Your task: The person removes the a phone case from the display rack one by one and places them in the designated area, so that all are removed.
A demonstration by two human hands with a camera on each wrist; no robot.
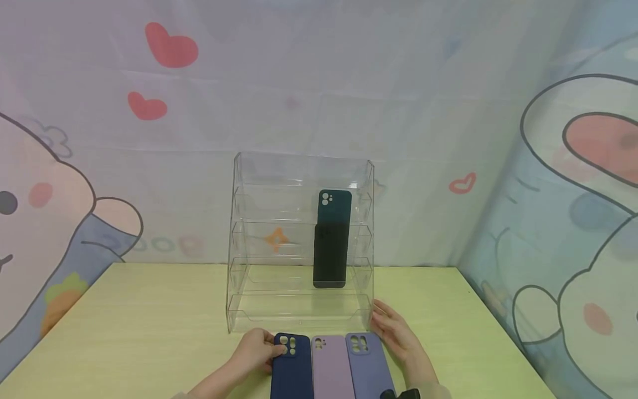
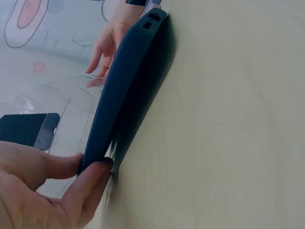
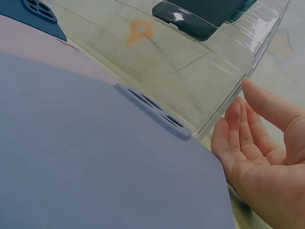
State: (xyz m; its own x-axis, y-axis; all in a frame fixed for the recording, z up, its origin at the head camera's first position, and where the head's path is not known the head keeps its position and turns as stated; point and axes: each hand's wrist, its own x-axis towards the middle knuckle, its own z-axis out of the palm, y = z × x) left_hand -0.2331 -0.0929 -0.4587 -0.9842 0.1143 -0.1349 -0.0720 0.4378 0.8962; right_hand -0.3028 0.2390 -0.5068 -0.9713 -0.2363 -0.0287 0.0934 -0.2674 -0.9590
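Observation:
My left hand (image 1: 257, 349) pinches the top left corner of a dark blue phone case (image 1: 292, 374), thumb on one face and fingertips on the other. In the left wrist view that case (image 2: 114, 90) stands tilted, one edge raised off the table. To its right lie a pink phone case (image 1: 333, 368) and a lavender phone case (image 1: 370, 366). My right hand (image 1: 399, 335) is at the lower right side of a clear tiered rack (image 1: 299, 321). Its fingers are loosely bent, thumb tip against or very near the rack's edge; contact is unclear.
Toward the rack's right side stand a dark green phone case (image 1: 339, 208) and a black phone case (image 1: 330, 257), partly overlapping. The pale yellow table (image 1: 149, 316) meets a printed cloth backdrop (image 1: 423, 210) behind the rack. A small black object (image 1: 404, 394) shows at the bottom edge.

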